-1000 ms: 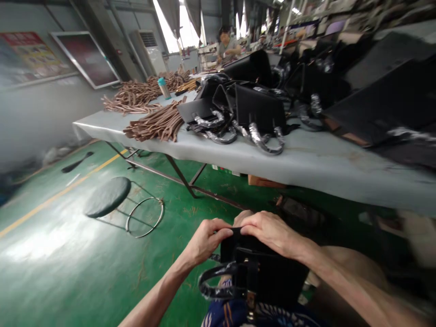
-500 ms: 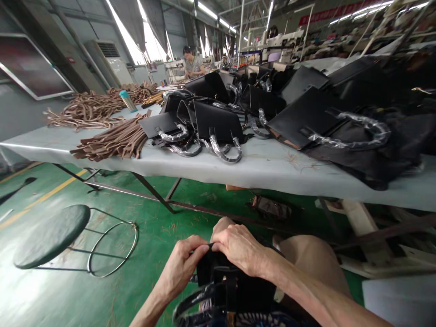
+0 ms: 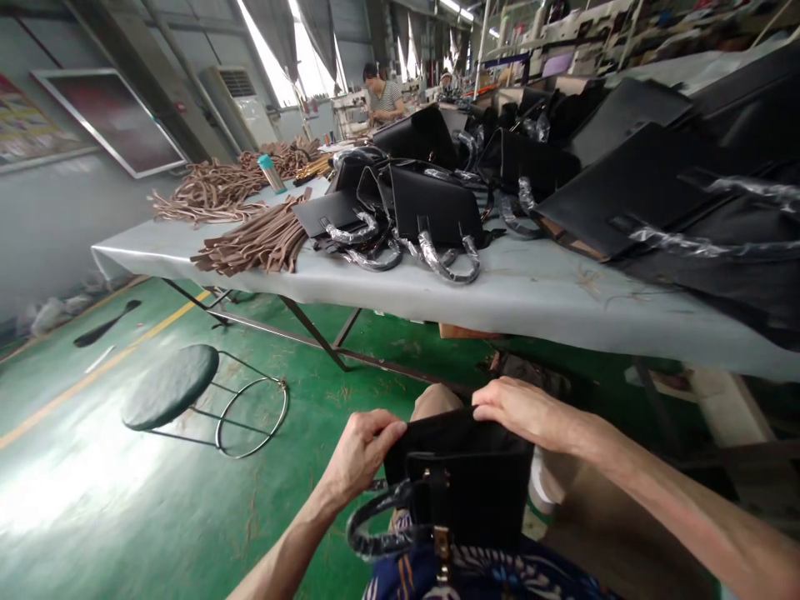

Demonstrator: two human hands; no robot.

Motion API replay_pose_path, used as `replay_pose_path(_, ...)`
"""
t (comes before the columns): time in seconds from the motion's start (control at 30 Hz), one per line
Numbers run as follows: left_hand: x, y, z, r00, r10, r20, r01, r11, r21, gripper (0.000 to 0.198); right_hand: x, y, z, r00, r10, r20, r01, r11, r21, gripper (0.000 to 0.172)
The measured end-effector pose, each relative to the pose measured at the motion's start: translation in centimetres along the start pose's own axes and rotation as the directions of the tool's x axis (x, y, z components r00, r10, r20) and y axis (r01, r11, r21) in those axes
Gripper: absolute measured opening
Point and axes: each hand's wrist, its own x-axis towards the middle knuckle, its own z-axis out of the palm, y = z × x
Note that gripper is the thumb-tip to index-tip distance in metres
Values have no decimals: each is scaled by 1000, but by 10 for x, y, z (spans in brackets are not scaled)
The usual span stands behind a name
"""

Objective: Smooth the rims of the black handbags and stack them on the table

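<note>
A black handbag (image 3: 478, 492) rests on my lap, its mouth toward the table. My left hand (image 3: 363, 454) pinches the left end of the bag's far top edge between thumb and fingers. Farther right along that edge, my right hand (image 3: 522, 410) grips the rim, fingers curled over it. A plastic-wrapped handle (image 3: 381, 521) sticks out at the bag's left side. Below it, a strap with a metal clasp (image 3: 442, 542) hangs over the near side. The bag's inside is too dark to make out.
Ahead stands a grey-covered table (image 3: 525, 296) with several black handbags (image 3: 434, 204) and bundles of brown strips (image 3: 256, 240). A teal-capped bottle (image 3: 271, 173) stands there too. A round stool (image 3: 172, 387) is on the green floor at left. Someone in a striped top (image 3: 386, 100) sits farther back.
My hands were close together on the bag's edge; my right hand has slid right along it. The rim is now spread between them. My view has turned slightly right.
</note>
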Motion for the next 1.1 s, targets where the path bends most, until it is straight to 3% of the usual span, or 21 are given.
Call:
replay_pose_path(0.1,0,3,1,999,40,7,-40,999,-9,39,-10,15,-4,993,108,50,-113,989,99,30)
replay_pose_path(0.23,2,6,1,998,60,3,-60,998,-4,37,-16,19,-2,985,115,125,-150,934,324,36)
replay_pose_path(0.33,1,3,-1,999,52,-3,-52,999,-9,38,-22,22,0,960,163,228,-272,740,616,46)
replay_pose_path(0.4,0,2,-2,999,47,-19,-48,999,-11,39,-28,25,1,940,202,275,-339,630,699,51)
replay_pose_path(0.43,-1,1,-1,999,46,-29,-47,999,-11,39,-31,25,1,936,218,277,-351,632,691,51)
replay_pose_path(0.5,-2,2,0,998,51,-45,-52,999,-10,38,-35,23,2,941,244,235,-337,743,578,43)
replay_pose_path(0.57,-3,4,2,997,64,-53,-64,998,1,38,-36,18,3,951,275,144,-310,873,376,33)
replay_pose_path(0.63,-4,7,3,995,83,-56,-83,996,15,38,-34,10,5,958,286,37,-288,939,187,29)
replay_pose_path(0.77,-9,11,5,992,118,-49,-116,993,33,36,-28,2,10,960,247,-129,-251,968,-15,33)
replay_pose_path(0.93,-17,13,4,991,130,-35,-128,991,47,35,-25,4,19,956,231,-183,-255,960,-118,46)
replay_pose_path(1.1,-3,30,-7,983,126,132,-147,976,163,30,-25,2,22,954,207,-218,-238,963,-129,45)
